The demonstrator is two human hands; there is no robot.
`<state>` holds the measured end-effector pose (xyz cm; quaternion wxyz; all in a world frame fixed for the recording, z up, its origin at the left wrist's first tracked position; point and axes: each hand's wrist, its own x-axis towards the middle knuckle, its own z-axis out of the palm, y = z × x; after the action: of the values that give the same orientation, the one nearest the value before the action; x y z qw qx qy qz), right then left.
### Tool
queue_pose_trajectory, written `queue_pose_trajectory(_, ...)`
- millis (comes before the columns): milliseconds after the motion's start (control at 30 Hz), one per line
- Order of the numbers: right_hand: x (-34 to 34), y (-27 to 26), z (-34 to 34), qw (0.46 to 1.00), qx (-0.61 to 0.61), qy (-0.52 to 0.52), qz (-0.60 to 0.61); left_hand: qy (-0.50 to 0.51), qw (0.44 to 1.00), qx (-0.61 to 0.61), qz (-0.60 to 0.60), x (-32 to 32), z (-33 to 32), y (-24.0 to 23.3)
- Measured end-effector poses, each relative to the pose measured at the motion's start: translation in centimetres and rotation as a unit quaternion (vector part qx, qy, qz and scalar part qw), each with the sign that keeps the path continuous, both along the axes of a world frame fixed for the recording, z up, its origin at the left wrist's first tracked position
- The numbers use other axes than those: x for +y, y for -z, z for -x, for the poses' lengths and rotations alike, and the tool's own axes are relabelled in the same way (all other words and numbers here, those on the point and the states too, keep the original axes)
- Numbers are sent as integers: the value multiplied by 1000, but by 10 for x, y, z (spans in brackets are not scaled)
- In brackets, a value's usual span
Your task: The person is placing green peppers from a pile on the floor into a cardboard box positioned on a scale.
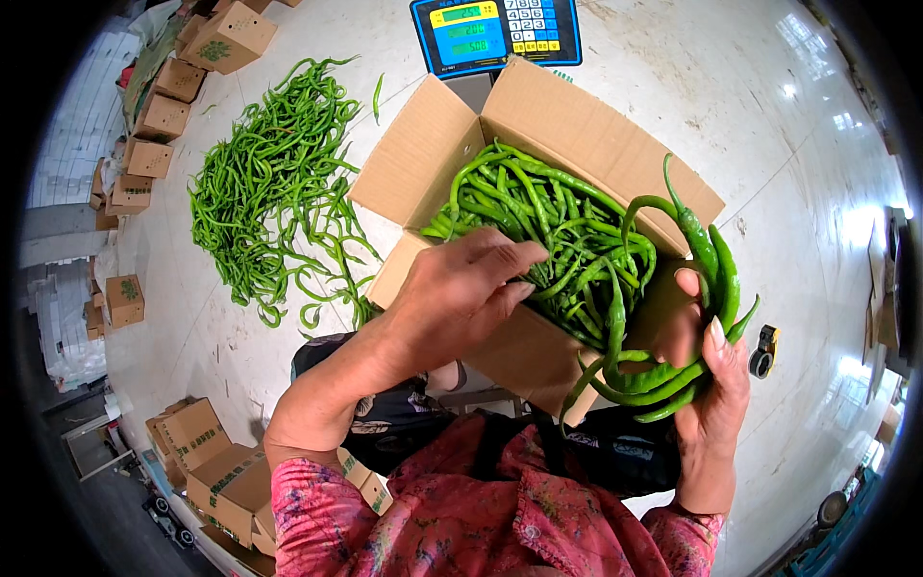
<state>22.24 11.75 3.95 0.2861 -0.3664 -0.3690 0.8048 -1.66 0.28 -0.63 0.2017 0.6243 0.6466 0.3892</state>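
An open cardboard carton (414,155) stands before me with its flaps spread, filled with long green chili peppers (548,205). My left hand (469,288) hovers over the near left side of the carton. Its thumb and forefinger are bent with a gap between them, and I see nothing held there. At the carton's right end, my right hand (721,375) grips several curved green chili peppers (656,379). Some point upward past the fingers, while others hang toward the carton's near flap. Part of the right palm is hidden by these peppers.
A digital scale display (497,36) stands behind the carton. On the floor at left lies a large heap of green peppers (267,187), with one loose pepper (378,99) beside it. Cardboard boxes (162,115) line the left; more boxes (231,483) stand lower left. A tape dispenser (763,352) lies at right.
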Motion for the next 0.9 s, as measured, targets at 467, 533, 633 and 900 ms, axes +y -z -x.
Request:
queue_pose_trajectory(467, 5, 6, 2, 1000, 13, 13, -4, 101, 995, -3, -6, -3, -29, 4)
queue_pose_trajectory(533, 4, 6, 5, 999, 18, 25, 10, 119, 993, 16, 18, -2, -41, -3)
queue_pose_trajectory(633, 5, 11, 4, 998, 41, 24, 32, 171, 971, 120, -116, -5, -45, 3)
queue_pose_trajectory(900, 5, 13, 5, 998, 30, 24, 51, 75, 986, -32, -146, -7, -32, -15)
